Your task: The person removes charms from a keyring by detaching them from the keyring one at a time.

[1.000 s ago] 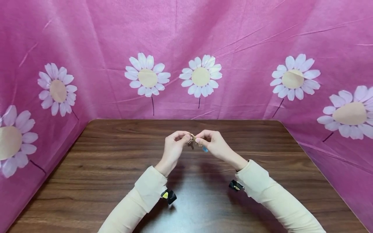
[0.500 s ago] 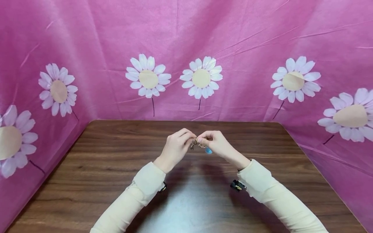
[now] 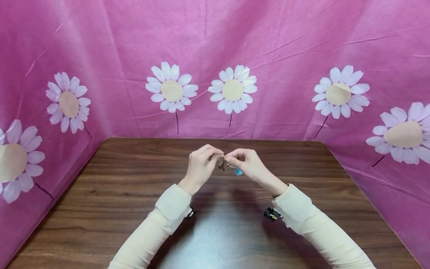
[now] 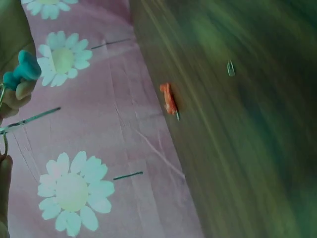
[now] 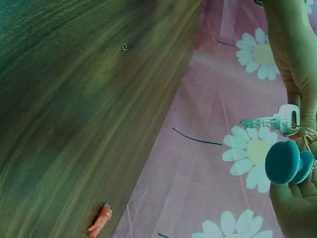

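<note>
In the head view, my left hand [image 3: 200,166] and right hand [image 3: 250,164] meet above the table, pinching a gold key ring [image 3: 224,157] from opposite sides. Below the left fingertips hangs a key [image 3: 221,165]; in the right wrist view this key [image 5: 277,121] shows its toothed blade pointing left. A blue-teal charm [image 3: 238,171] dangles by the right hand. Seen from the right wrist, the charm [image 5: 282,162] has a rounded disc and a smaller lobe. The fingertips cover part of the ring, so whether it is spread apart cannot be told.
A small orange figure [image 4: 169,98] lies near the table's edge in both wrist views, with a small metal piece [image 4: 231,68] farther off. Neither shows in the head view. Pink cloth [image 3: 285,45] with daisies surrounds the brown wooden table [image 3: 134,168].
My left hand has turned over so more of its back shows, and it has risen slightly. The key and charm have swung a little. My right hand has barely moved.
</note>
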Available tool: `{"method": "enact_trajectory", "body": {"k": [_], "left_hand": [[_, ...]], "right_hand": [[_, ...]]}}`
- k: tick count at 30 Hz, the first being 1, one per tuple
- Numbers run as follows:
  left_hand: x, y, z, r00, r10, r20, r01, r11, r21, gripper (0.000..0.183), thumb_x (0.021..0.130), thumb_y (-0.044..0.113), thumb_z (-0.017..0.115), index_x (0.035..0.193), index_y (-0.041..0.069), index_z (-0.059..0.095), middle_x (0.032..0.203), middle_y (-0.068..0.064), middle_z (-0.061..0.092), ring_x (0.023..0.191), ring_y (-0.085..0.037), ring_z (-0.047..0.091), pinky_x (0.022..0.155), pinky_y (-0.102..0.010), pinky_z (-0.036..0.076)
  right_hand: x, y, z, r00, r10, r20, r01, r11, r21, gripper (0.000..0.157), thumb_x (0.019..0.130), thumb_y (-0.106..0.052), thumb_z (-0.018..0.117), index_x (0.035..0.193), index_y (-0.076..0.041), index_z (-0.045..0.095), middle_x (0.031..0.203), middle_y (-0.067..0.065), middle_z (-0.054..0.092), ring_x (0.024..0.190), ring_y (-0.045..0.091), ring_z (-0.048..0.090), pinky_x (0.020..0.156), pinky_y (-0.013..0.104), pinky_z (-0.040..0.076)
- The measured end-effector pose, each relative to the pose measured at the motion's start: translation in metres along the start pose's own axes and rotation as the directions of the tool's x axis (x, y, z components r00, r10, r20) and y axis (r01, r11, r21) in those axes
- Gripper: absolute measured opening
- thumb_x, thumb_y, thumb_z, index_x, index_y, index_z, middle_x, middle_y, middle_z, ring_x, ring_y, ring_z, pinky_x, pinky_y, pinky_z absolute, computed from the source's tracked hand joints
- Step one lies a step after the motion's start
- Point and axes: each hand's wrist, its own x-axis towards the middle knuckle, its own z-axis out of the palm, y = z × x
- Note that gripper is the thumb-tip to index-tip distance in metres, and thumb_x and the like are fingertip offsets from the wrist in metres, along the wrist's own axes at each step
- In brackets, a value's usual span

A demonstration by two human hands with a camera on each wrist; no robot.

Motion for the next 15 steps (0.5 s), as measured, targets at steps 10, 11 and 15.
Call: {"method": "enact_trajectory", "body": {"k": [10, 11, 15], "left_hand": [[0.001, 0.008, 0.005, 0.873, -0.488, -0.004, 0.465, 0.834, -0.298, 0.006, 0.075, 0.001, 0.070, 0.079, 0.004, 0.071, 0.074, -0.008, 0.069, 0.057, -0.009, 0.057, 0.050, -0.020, 0.045], [0.001, 0.009, 0.006, 0.847, -0.532, 0.012, 0.508, 0.800, -0.319, 0.005, 0.075, 0.002, 0.069, 0.080, 0.004, 0.071, 0.074, -0.009, 0.069, 0.057, -0.009, 0.057, 0.050, -0.020, 0.045], [0.001, 0.011, 0.009, 0.754, -0.653, 0.068, 0.626, 0.683, -0.376, 0.005, 0.077, 0.003, 0.068, 0.082, 0.003, 0.070, 0.074, -0.011, 0.069, 0.058, -0.010, 0.058, 0.051, -0.019, 0.045]], "right_hand": [[0.000, 0.000, 0.007, 0.999, 0.005, -0.043, -0.001, 0.996, 0.086, 0.017, 0.086, -0.008, 0.062, 0.094, 0.006, 0.066, 0.068, 0.001, 0.062, 0.060, 0.007, 0.055, 0.051, 0.019, 0.044], [0.000, 0.000, 0.008, 0.999, 0.004, -0.046, 0.000, 0.996, 0.090, 0.017, 0.086, -0.008, 0.062, 0.094, 0.006, 0.066, 0.069, 0.002, 0.063, 0.060, 0.007, 0.055, 0.051, 0.019, 0.045], [0.001, 0.003, 0.007, 0.998, 0.001, -0.056, 0.004, 0.996, 0.089, 0.017, 0.086, -0.009, 0.062, 0.094, 0.005, 0.066, 0.070, 0.003, 0.064, 0.060, 0.005, 0.056, 0.051, 0.019, 0.046]]}}
